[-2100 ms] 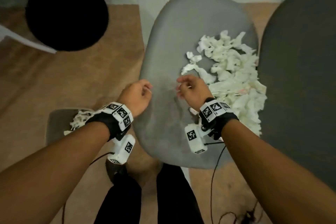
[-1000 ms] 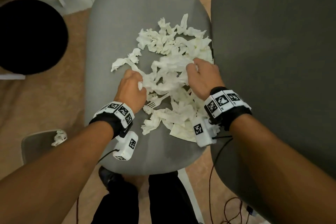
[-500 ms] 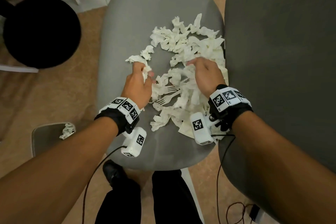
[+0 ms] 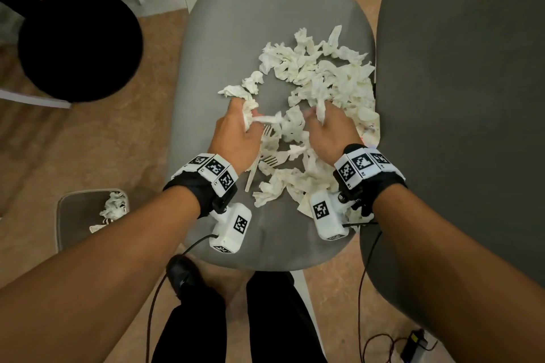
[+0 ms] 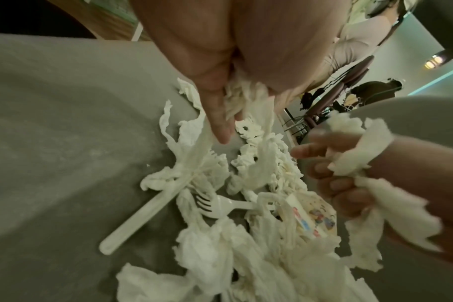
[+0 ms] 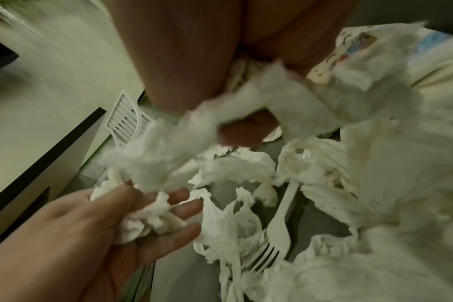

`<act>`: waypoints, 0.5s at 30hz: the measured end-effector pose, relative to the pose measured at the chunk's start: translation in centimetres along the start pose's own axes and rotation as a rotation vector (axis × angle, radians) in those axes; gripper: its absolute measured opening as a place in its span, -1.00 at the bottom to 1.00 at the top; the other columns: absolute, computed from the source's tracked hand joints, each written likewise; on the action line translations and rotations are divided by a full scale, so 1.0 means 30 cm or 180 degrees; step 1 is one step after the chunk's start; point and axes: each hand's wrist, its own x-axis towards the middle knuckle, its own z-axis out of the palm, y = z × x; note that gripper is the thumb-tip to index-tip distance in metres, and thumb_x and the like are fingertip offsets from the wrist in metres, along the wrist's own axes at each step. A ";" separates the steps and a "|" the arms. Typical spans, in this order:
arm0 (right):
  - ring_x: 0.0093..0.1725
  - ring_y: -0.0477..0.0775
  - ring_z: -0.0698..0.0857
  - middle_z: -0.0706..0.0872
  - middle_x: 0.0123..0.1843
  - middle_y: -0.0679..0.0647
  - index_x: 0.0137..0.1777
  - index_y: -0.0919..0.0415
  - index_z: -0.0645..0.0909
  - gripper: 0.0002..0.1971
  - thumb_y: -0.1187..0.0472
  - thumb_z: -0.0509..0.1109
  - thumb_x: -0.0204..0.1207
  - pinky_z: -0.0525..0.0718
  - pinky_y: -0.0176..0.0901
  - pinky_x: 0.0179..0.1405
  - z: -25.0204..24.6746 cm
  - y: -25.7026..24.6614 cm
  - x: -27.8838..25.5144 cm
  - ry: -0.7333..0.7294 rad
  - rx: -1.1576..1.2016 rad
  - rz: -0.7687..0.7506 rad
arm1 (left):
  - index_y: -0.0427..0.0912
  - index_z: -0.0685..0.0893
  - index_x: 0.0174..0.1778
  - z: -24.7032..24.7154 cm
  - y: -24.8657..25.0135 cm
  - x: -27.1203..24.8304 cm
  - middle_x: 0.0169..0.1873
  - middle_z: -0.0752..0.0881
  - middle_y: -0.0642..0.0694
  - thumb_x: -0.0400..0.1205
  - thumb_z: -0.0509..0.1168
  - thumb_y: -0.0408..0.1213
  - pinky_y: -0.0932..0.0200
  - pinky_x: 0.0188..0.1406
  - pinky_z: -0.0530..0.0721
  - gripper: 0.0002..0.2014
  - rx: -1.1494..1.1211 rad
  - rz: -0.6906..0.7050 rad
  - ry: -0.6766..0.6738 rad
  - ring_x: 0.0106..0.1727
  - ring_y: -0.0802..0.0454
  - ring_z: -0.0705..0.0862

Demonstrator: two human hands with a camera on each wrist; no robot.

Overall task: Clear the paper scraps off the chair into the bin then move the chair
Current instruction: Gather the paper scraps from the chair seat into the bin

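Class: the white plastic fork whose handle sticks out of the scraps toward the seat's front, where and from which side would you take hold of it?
Probably the bare handle end of the fork, taken from the seat's front; its tines lie buried under paper scraps.

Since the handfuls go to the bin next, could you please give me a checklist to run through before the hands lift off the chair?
1. Left hand grips crumpled white paper scraps: ok, a wad sits between its fingers.
2. Right hand grips scraps: ok, a bunch is in its fist in the left wrist view.
3. White plastic forks kept out of the handfuls: cannot tell; two lie tangled in the scraps, close to both hands.
4. Small grey floor bin reachable and not full: ok, it stands on the floor to the person's left with few scraps inside.
5. Grey padded chair seat cleared: not ok, many scraps remain.
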 end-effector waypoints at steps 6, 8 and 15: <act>-0.39 0.05 0.49 0.51 -0.47 0.04 -0.50 0.09 0.36 -0.36 -0.29 -0.03 0.72 0.38 -0.09 -0.34 0.040 -0.052 -0.024 0.0217 0.0028 -0.0287 | -0.01 0.61 0.16 -0.046 -0.038 -0.015 -0.31 0.72 -0.10 0.63 0.15 -0.12 0.04 -0.21 0.74 -0.75 0.0177 0.0221 0.0369 -0.28 -0.13 0.74; -0.40 0.14 0.46 0.45 -0.50 0.09 -0.53 0.17 0.28 -0.34 -0.18 -0.08 0.77 0.35 -0.10 -0.28 0.057 -0.072 -0.031 0.0275 -0.0176 -0.0358 | -0.24 0.61 -0.16 -0.063 -0.036 -0.037 -0.49 0.62 -0.13 0.59 0.21 -0.10 0.08 -0.35 0.56 -0.75 0.0313 0.0444 0.0508 -0.40 -0.16 0.56; -0.55 0.02 0.37 0.37 -0.58 0.08 -0.55 0.23 0.24 -0.35 -0.01 -0.11 0.82 0.23 -0.11 -0.50 0.135 -0.142 -0.073 0.0210 -0.0526 -0.0750 | -0.27 0.27 -0.55 -0.117 -0.071 -0.070 -0.65 0.20 -0.03 0.71 0.18 -0.09 0.11 -0.56 0.15 -0.46 0.0168 0.0274 0.0785 -0.57 0.03 0.14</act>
